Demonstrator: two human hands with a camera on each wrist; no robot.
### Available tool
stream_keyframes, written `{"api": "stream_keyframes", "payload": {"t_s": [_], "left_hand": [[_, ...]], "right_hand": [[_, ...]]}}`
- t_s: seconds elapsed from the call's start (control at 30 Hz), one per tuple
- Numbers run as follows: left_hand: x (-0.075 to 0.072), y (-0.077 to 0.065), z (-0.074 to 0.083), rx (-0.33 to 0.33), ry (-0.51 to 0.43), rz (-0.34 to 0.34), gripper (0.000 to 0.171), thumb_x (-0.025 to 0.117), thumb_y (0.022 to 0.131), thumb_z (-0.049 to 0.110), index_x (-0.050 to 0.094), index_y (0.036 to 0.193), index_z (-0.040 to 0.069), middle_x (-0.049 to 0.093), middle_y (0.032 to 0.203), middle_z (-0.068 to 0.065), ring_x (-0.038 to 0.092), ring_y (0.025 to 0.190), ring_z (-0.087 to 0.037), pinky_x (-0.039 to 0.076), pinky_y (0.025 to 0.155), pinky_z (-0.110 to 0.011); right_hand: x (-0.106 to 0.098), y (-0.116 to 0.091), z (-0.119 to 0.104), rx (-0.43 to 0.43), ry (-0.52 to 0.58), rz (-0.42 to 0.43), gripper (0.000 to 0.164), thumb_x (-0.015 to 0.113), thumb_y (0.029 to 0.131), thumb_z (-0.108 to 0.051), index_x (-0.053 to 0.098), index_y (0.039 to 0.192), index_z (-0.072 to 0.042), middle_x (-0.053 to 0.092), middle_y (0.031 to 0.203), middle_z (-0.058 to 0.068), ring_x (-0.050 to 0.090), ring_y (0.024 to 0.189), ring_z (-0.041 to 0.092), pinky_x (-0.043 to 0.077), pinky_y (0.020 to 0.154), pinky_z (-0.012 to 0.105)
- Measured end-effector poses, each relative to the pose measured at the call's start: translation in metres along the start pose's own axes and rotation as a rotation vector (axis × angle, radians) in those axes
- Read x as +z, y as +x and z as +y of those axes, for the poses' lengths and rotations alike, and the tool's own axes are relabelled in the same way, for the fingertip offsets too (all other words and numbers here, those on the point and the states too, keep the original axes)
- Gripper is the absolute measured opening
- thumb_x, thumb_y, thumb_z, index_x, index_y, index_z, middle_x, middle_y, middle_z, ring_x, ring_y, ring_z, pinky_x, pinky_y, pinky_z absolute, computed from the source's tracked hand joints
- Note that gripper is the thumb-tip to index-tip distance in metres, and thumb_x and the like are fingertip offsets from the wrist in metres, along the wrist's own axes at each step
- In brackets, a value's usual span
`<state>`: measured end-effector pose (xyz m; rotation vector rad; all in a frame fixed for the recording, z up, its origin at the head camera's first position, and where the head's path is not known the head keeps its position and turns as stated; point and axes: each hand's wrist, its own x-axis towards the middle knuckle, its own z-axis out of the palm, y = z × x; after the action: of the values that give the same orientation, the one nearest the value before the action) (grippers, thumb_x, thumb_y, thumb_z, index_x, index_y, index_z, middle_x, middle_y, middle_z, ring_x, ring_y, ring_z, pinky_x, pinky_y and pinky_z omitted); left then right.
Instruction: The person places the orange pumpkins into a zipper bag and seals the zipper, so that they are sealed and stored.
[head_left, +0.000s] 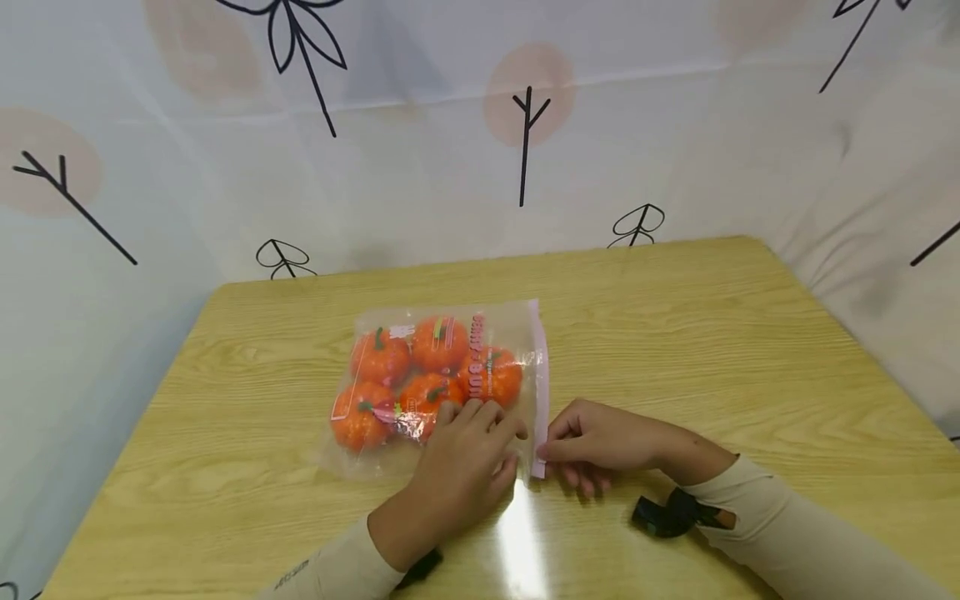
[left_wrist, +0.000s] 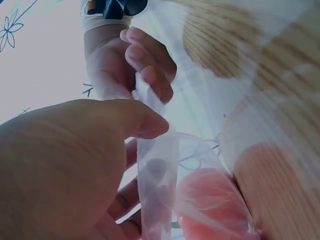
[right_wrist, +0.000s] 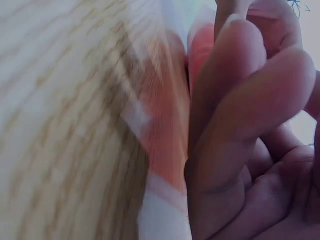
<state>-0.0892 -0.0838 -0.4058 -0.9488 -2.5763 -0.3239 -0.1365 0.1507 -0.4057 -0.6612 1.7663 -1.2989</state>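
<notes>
A clear plastic zip bag (head_left: 450,312) lies flat on the table, holding several small orange pumpkins (head_left: 438,343) with green stems. Along its right side runs a pink zip strip (head_left: 540,367). My left hand (head_left: 468,458) is over the bag's near edge with bent fingers; in the left wrist view its thumb (left_wrist: 145,122) and fingers lie on either side of the plastic, pinching it. At the strip's near corner, my right hand (head_left: 592,442) pinches the strip between thumb and fingers. The right wrist view shows the right fingers (right_wrist: 235,100) close beside the strip.
The wood-grain table (head_left: 675,333) extends around the bag on all sides. Behind it hangs a pale cloth (head_left: 427,183) with drawn plants and pinkish spots. A black strap (head_left: 667,512) is at the right wrist.
</notes>
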Motion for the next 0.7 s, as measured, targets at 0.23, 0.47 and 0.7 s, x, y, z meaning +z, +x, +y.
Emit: {"api": "stream_keyframes", "payload": {"t_s": [0.23, 0.47, 0.7], "left_hand": [[0.0027, 0.0008, 0.0004, 0.067, -0.051, 0.114, 0.019, 0.079, 0.079, 0.034, 0.067, 0.092, 0.028, 0.063, 0.09, 0.012, 0.057, 0.085, -0.009, 0.037, 0.082, -0.031], [0.0027, 0.0035, -0.0003, 0.148, -0.027, 0.299, 0.017, 0.082, 0.077, 0.031, 0.068, 0.086, 0.026, 0.067, 0.086, 0.013, 0.058, 0.08, -0.008, 0.039, 0.081, -0.031], [0.0001, 0.0062, -0.0017, 0.201, -0.057, 0.416, 0.011, 0.082, 0.08, 0.027, 0.074, 0.086, 0.023, 0.073, 0.086, 0.011, 0.061, 0.077, -0.007, 0.043, 0.08, -0.031]], "right_hand": [[0.0009, -0.001, -0.0027, -0.03, 0.107, 0.013, 0.044, 0.052, 0.103, -0.026, 0.061, 0.089, 0.015, 0.062, 0.064, -0.002, 0.058, 0.049, 0.008, 0.044, 0.043, 0.019], [0.0038, 0.0002, -0.0041, -0.087, 0.251, 0.023, 0.045, 0.048, 0.104, -0.02, 0.05, 0.087, 0.022, 0.063, 0.064, -0.003, 0.06, 0.051, 0.009, 0.046, 0.045, 0.019], [0.0073, 0.0011, -0.0094, -0.105, 0.335, 0.024, 0.032, 0.047, 0.104, -0.022, 0.063, 0.086, 0.0, 0.064, 0.063, -0.007, 0.06, 0.051, 0.005, 0.045, 0.046, 0.017]]}}
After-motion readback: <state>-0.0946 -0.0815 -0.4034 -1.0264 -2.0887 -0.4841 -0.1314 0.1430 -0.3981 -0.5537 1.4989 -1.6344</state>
